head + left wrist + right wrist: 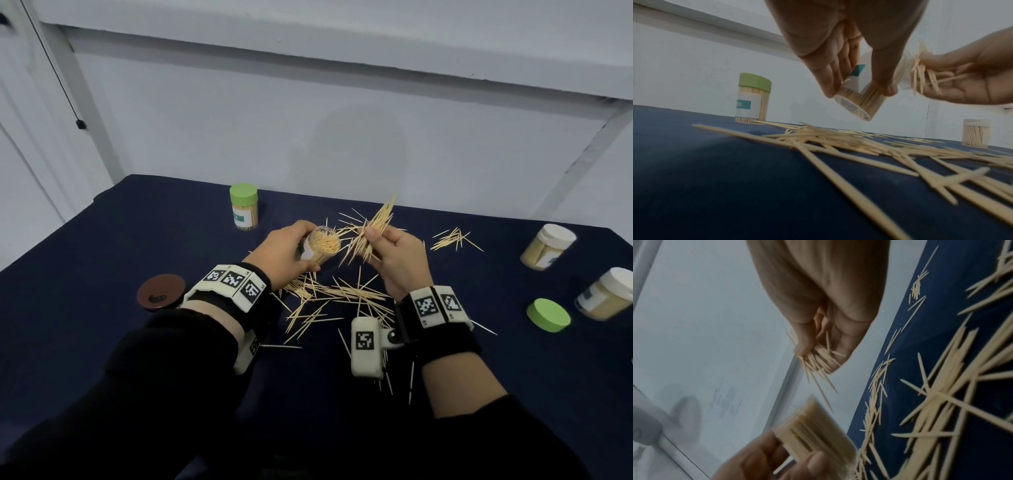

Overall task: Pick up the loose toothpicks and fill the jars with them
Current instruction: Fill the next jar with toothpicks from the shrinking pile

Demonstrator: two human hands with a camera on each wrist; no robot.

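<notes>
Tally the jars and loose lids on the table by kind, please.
Jar with green lid on: 1
Jars with white lids on: 2
Open jar in left hand: 1
Loose green lid: 1
Loose brown lid: 1
Total: 6

A dark blue cloth [102, 240] covered the table. A round brown disc [161, 292] lay flat on it at the near left. A white wall [342, 137] with a grey frame post [85, 99] stood behind.
</notes>
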